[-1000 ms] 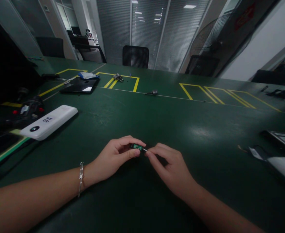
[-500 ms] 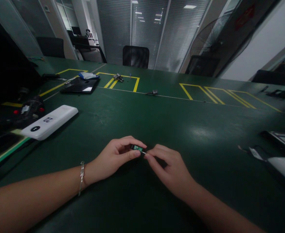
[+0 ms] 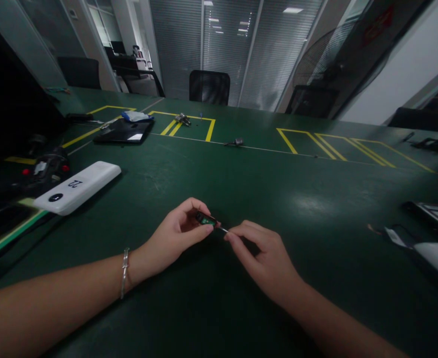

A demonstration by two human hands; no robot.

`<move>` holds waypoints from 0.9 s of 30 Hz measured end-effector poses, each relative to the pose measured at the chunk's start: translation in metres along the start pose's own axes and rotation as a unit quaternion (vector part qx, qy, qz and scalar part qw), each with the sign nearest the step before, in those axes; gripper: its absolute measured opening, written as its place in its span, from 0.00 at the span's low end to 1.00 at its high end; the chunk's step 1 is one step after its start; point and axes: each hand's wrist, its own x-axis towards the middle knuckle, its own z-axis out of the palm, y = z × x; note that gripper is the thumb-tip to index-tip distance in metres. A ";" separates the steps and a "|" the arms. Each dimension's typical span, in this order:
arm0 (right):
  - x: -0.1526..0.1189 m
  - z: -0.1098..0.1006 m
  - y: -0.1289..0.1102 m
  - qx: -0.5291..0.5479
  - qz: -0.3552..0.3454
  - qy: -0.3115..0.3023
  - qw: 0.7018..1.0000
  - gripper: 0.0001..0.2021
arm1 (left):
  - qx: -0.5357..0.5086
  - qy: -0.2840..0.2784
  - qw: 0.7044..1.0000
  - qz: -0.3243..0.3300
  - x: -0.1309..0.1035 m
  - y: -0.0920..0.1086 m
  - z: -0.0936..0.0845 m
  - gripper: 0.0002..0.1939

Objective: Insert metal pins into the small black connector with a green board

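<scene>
My left hand (image 3: pixel 179 231), with a bracelet (image 3: pixel 125 271) at its wrist, is closed on a small black device with a green circuit board (image 3: pixel 206 221) showing on its near side. Thumb and fingers pinch the device a little above the green table (image 3: pixel 219 298). My right hand (image 3: pixel 262 248) pinches a thin, pale metal rod (image 3: pixel 222 229) between thumb and forefinger. The rod points left and its far end meets the right end of the device. Whether it goes inside cannot be made out.
A white power bank (image 3: pixel 80 188) marked 22 lies left. Behind it sit a black tablet-like slab (image 3: pixel 124 132) and metal parts (image 3: pixel 182 119). A small dark tool (image 3: pixel 237 142) lies mid-table. On the right are a white device (image 3: pixel 437 258) and a dark framed device (image 3: pixel 437 216).
The left fingers have shifted along the device and tilted it, so more of its black casing shows. The right hand has moved slightly right, exposing more of the rod.
</scene>
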 end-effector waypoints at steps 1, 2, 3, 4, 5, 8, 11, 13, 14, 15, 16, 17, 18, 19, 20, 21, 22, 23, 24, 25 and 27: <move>0.000 0.000 0.000 0.002 0.001 0.000 1.000 0.10 | 0.011 0.000 1.000 0.001 0.000 0.000 0.000 0.08; 0.000 0.000 0.000 0.002 0.002 0.000 1.000 0.10 | 0.022 0.001 1.000 0.003 0.000 0.001 0.000 0.07; 0.001 0.000 0.001 0.002 0.002 0.001 1.000 0.10 | 0.032 0.001 0.999 0.004 0.001 0.001 0.000 0.07; 0.001 0.000 0.001 0.002 0.000 0.003 1.000 0.10 | 0.036 0.000 0.999 0.004 0.001 0.001 0.000 0.08; 0.001 0.000 0.001 0.003 -0.001 0.005 1.000 0.10 | 0.033 0.000 0.999 0.004 0.001 0.001 0.000 0.11; 0.001 0.000 0.002 0.008 -0.003 0.007 1.000 0.10 | -0.004 0.004 1.000 0.009 0.001 -0.001 0.000 0.16; 0.000 0.000 0.002 0.010 -0.001 0.002 1.000 0.10 | -0.016 0.005 1.000 0.012 0.001 -0.002 0.000 0.09; 0.000 0.000 0.002 0.009 0.002 -0.002 1.000 0.10 | -0.010 0.005 1.000 0.012 0.002 -0.002 -0.001 0.09; 0.000 0.000 0.002 0.008 0.002 -0.002 1.000 0.10 | -0.008 0.005 1.000 0.011 0.002 -0.002 -0.002 0.12; 0.000 0.000 0.002 0.008 0.002 -0.002 1.000 0.10 | -0.007 0.005 1.000 0.010 0.002 -0.003 -0.002 0.14; 0.000 0.000 0.002 0.008 0.001 -0.001 1.000 0.10 | -0.008 0.006 1.000 0.009 0.002 -0.003 -0.003 0.17; 0.000 0.000 0.002 0.009 0.000 0.000 1.000 0.10 | -0.010 0.006 1.000 0.011 0.003 -0.003 -0.003 0.18; 0.000 0.000 0.002 0.009 0.000 0.001 1.000 0.10 | -0.013 0.006 1.000 0.014 0.003 -0.004 -0.003 0.18; 0.001 0.000 0.003 0.008 0.000 0.003 1.000 0.09 | -0.016 0.005 1.000 0.020 0.004 -0.005 -0.003 0.17; 0.001 0.001 0.003 0.007 0.001 0.004 1.000 0.09 | -0.018 0.005 1.000 0.025 0.004 -0.005 -0.003 0.15; 0.001 0.001 0.002 0.006 0.000 0.004 1.000 0.09 | -0.019 0.005 0.999 0.029 0.004 -0.006 -0.003 0.13; 0.002 0.001 0.002 0.006 -0.001 0.004 1.000 0.09 | -0.017 0.004 0.999 0.032 0.004 -0.006 -0.003 0.12; 0.002 0.001 0.002 0.006 -0.001 0.003 1.000 0.09 | -0.013 0.004 0.999 0.032 0.004 -0.006 -0.003 0.12; 0.002 0.001 0.002 0.006 -0.001 0.003 1.000 0.09 | -0.007 0.003 1.000 0.030 0.004 -0.006 -0.003 0.13; 0.002 0.001 0.002 0.007 -0.001 0.002 1.000 0.09 | -0.003 0.003 1.000 0.028 0.004 -0.006 -0.003 0.14; 0.001 0.001 0.002 0.009 -0.001 0.001 1.000 0.09 | 0.004 0.003 1.000 0.023 0.003 -0.005 -0.002 0.16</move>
